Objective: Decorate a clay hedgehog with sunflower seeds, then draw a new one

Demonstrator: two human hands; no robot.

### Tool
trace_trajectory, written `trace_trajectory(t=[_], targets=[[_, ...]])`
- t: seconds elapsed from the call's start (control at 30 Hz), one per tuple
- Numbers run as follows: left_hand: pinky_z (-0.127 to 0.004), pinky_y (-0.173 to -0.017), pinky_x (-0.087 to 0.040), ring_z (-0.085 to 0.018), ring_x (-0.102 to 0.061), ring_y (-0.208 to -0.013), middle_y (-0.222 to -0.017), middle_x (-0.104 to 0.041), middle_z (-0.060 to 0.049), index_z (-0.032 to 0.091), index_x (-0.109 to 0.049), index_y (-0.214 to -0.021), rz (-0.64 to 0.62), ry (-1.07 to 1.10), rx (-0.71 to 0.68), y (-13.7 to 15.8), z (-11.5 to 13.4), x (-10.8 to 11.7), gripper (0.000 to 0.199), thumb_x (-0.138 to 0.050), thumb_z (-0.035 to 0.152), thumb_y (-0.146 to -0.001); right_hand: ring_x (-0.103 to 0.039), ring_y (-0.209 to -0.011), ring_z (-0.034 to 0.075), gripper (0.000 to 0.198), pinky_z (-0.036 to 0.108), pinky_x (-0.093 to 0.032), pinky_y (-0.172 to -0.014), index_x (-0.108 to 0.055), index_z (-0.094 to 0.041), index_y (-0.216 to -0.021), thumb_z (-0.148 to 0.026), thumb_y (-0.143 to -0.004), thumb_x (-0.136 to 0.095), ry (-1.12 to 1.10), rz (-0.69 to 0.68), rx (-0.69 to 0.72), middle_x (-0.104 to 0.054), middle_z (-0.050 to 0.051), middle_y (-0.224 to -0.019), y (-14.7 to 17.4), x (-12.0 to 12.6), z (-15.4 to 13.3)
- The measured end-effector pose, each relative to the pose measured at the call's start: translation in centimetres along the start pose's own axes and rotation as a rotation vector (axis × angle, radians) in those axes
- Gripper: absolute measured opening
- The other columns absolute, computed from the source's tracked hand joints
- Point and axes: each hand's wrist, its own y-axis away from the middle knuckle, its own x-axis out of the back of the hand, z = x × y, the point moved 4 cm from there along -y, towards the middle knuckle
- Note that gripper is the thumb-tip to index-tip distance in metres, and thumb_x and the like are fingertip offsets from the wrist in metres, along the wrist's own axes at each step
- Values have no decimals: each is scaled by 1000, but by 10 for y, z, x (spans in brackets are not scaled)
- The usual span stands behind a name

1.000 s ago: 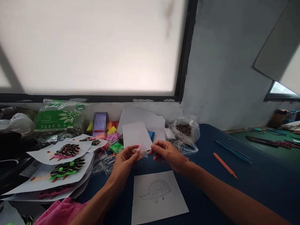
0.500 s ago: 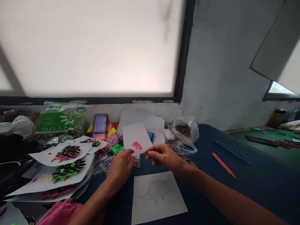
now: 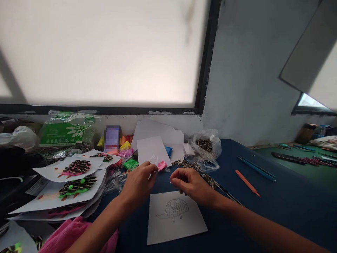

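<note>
My left hand [image 3: 140, 179] is closed, its fingertips pinching a small clear plastic bag with a lump of bright pink clay [image 3: 161, 165] in it. To the right, my right hand [image 3: 191, 184] has bent fingers, with a gap between thumb and forefinger and nothing visible in it. Below both hands lies a white card [image 3: 160, 232] bearing a pencil drawing of a hedgehog [image 3: 177, 209]. A scatter of striped sunflower seeds [image 3: 188, 164] lies just behind my right hand, partly covered by it.
On the left are stacked finished seed hedgehog pictures [image 3: 97, 193] and a pink cloth [image 3: 76, 233]. Clay packets [image 3: 131, 164] and blank white sheets [image 3: 150, 146] sit behind. A seed bag [image 3: 205, 144] stands at the back; an orange tool [image 3: 247, 183] and blue tweezers [image 3: 256, 168] lie right.
My right hand has drawn back from the bag and dropped slightly, its fingers parting. The pink clay has shifted a little right, beside my left fingertips. More of the seeds shows.
</note>
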Motion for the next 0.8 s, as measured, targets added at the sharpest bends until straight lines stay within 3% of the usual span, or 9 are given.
trace_trajectory(t=[0.1,0.23,0.33,0.47,0.73,0.8], targets=[[-28,-55,-44,-24,-64,-67,-75,-70,-6,21,-74,-85,-199,240,20,2,9,-12,26,-60,42,-80,-57,-61,12,14,24,-44,-52,-70,-18,-87,-32,-87,-66,12,1,10,-63,1,-75,9,0,2],[-26,-49,-44,-21,-65,-61,-72,-70,-7,17,-76,-85,-405,486,52,8,19,-22,44,-63,59,-76,-57,-64,13,16,26,-47,-57,-68,-19,-91,-34,-91,-63,20,9,90,-64,1,-78,13,-3,1],[-25,-52,-43,-18,-62,-58,-62,-66,-5,17,-76,-79,-445,596,74,11,19,-23,43,-70,59,-74,-52,-62,13,14,25,-43,-54,-69,-19,-83,-31,-90,-65,150,84,168,-61,0,-73,14,-2,-5],[-25,-55,-44,-15,-59,-57,-63,-66,-3,18,-76,-78,-458,710,110,11,16,-22,39,-77,56,-69,-50,-62,13,8,25,-40,-53,-69,-20,-79,-24,-85,-71,261,164,250,-60,-1,-74,16,1,-13],[-25,-52,-42,-14,-56,-49,-51,-60,0,16,-70,-66,-570,767,171,15,16,-23,45,-76,61,-71,-52,-62,12,10,24,-42,-54,-72,-19,-77,-23,-86,-70,250,149,348,-60,-1,-73,19,-2,-22],[-24,-51,-41,-13,-55,-48,-50,-59,1,16,-68,-65,-550,770,178,13,14,-22,46,-78,61,-68,-52,-62,12,5,24,-43,-54,-70,-18,-87,-23,-86,-71,282,141,323,-61,-1,-75,18,-2,-25]])
